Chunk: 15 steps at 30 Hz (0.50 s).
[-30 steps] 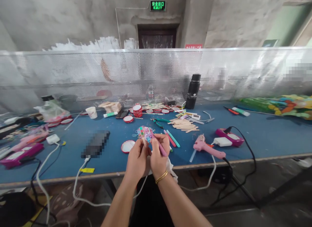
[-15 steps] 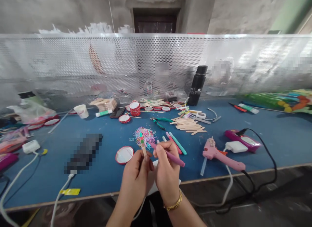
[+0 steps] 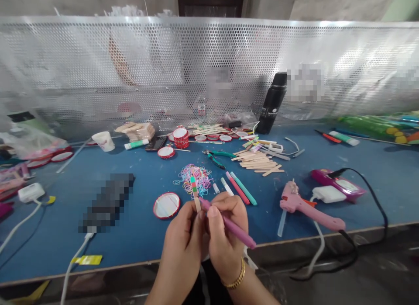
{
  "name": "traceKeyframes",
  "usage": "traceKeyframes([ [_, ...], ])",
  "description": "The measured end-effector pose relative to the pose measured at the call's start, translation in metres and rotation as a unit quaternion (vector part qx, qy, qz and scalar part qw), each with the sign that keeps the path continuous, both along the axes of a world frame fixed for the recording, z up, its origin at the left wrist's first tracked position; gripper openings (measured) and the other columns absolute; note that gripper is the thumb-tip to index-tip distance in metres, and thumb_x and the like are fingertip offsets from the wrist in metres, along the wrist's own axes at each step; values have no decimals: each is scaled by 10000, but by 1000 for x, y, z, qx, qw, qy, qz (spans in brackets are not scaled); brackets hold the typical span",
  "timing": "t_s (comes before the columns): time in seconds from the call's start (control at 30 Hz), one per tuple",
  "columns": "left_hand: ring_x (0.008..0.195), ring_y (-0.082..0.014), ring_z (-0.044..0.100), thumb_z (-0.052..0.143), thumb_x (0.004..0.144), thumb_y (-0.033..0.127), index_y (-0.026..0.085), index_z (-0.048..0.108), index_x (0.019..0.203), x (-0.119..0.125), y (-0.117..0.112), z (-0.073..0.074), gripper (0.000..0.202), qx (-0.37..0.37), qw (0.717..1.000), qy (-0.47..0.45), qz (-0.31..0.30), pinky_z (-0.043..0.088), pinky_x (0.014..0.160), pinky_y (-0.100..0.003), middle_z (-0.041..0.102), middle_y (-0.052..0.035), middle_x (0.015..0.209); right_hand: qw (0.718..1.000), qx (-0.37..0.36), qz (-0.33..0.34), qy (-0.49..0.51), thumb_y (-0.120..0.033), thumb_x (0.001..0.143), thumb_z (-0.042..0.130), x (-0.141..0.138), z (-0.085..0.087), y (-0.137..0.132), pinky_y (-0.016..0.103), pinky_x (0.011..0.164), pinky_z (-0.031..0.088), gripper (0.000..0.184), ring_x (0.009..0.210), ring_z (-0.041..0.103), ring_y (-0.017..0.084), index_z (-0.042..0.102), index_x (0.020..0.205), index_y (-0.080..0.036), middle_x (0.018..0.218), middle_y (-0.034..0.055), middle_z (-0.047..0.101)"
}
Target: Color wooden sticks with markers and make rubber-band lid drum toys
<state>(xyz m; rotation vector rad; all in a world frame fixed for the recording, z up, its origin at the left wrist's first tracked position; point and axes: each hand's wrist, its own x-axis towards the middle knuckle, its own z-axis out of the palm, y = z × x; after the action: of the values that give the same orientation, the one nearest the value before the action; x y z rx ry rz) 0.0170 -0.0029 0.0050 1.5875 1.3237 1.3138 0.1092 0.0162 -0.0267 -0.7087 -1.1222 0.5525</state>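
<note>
Between the thumb and fingers of my left hand [image 3: 183,233] stands a wooden craft stick [image 3: 195,192], with teal, red and green bands coloured on its upper part. My right hand [image 3: 227,230] grips a pink-purple marker [image 3: 237,230], its tip end against or very near the stick. Both hands are close together at the table's front edge. Beyond them lies a pile of coloured rubber bands [image 3: 199,178]. A round red-rimmed lid [image 3: 166,205] is left of the stick. A red marker [image 3: 238,189], a teal marker [image 3: 244,189] and a small marker cap [image 3: 216,188] lie just past my right hand.
A pink glue gun [image 3: 304,206] with cables rests on the right, near a purple power strip [image 3: 340,185]. Loose craft sticks [image 3: 260,161] and green-handled pliers [image 3: 216,158] lie further back. A black bottle [image 3: 272,104] stands by the perforated metal screen [image 3: 157,69]. A phone [image 3: 108,202] is on the left.
The camera view has tilted down and shifted slightly. The marker tip has come closer to the stick, and its back end has swung down and to the right.
</note>
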Motion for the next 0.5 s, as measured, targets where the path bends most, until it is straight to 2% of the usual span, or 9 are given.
traceKeyframes([
  [0.17, 669, -162, 531, 525, 1011, 469, 230, 588, 846, 0, -2, -1, 297, -8, 1000, 13, -1, 425, 599, -254, 604, 0, 758, 999, 9, -21, -37, -196, 992, 560, 2, 3, 2, 344, 735, 526, 84, 810, 607, 167, 534, 941, -257, 895, -2, 584],
  [0.37, 736, -186, 569, 531, 1000, 459, 226, 597, 843, -1, -1, -2, 288, 1, 1000, 22, 3, 441, 663, -271, 634, -14, 769, 997, 1, -75, -37, -203, 999, 550, 0, 5, 2, 348, 719, 519, 82, 796, 599, 169, 538, 931, -248, 881, 2, 580],
  [0.5, 723, -177, 563, 525, 1011, 445, 227, 597, 884, -1, 0, -3, 262, -4, 1000, 21, 0, 445, 651, -270, 629, -8, 797, 998, 4, -55, -30, -216, 1006, 548, 0, 3, 1, 353, 722, 524, 64, 803, 601, 171, 539, 952, -251, 900, 7, 580],
])
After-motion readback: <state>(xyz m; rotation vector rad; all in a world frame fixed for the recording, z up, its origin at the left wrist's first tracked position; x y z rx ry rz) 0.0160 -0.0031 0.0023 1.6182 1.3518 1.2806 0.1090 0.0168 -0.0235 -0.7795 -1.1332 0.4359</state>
